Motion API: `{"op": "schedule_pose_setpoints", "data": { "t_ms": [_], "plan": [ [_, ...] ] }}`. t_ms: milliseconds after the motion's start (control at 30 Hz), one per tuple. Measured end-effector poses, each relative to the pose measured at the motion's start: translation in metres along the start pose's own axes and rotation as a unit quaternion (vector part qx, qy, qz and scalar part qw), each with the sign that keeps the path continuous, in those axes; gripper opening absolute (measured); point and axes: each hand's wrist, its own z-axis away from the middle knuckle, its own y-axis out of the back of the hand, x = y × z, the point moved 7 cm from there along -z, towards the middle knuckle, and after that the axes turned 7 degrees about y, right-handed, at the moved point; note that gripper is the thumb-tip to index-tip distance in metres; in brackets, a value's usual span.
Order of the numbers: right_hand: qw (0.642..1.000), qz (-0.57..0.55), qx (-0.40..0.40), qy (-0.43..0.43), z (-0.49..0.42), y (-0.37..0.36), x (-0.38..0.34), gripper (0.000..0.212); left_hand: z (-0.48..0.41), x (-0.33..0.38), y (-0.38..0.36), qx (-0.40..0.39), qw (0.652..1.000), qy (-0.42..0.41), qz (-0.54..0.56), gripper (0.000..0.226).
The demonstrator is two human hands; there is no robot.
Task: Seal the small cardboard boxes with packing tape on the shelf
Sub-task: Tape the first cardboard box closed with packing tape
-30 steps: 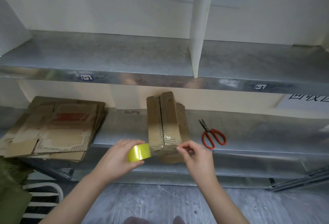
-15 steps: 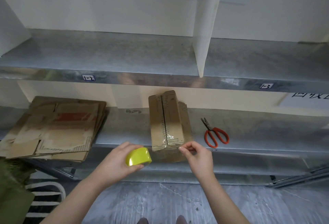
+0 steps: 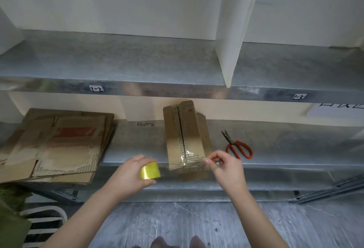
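A stack of flattened cardboard (image 3: 57, 145) lies at the left of the shelf (image 3: 137, 143). The left hand (image 3: 130, 174) grips the yellow tape roll (image 3: 150, 171) in front of the shelf edge. A second ago the roll was against the box; now it is drawn a little to the left of it. The small cardboard box (image 3: 187, 139) stands where it did, mid-shelf, its front end past the edge, with a clear tape strip (image 3: 187, 157) across the seam there. The right hand (image 3: 226, 169) has shifted slightly right – thumb and forefinger pinched at the front right corner, though whether on tape I cannot tell. Red scissors (image 3: 238, 148) lie beyond.
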Motion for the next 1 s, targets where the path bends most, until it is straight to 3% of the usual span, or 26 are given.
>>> {"op": "schedule_pose_setpoints", "data": {
  "t_ms": [167, 600, 800, 1000],
  "plan": [
    [0.996, 0.019, -0.052, -0.076, -0.019, -0.001, 0.024, 0.017, -0.007, 0.003, -0.017, 0.004, 0.999, 0.027, 0.032, 0.052],
    [0.977, -0.080, -0.073, -0.183, -0.030, -0.023, 0.062, 0.012, -0.044, 0.000, -0.040, -0.016, 0.998, 0.059, 0.024, 0.054],
    [0.962, -0.149, -0.065, -0.217, -0.033, -0.031, 0.073, 0.010, -0.054, 0.016, -0.040, -0.019, 1.000, 0.008, 0.016, 0.074],
    [0.948, -0.206, -0.063, -0.235, -0.032, -0.042, 0.080, 0.008, -0.050, 0.025, -0.039, -0.025, 0.987, -0.107, -0.121, 0.065]
  ]
}}
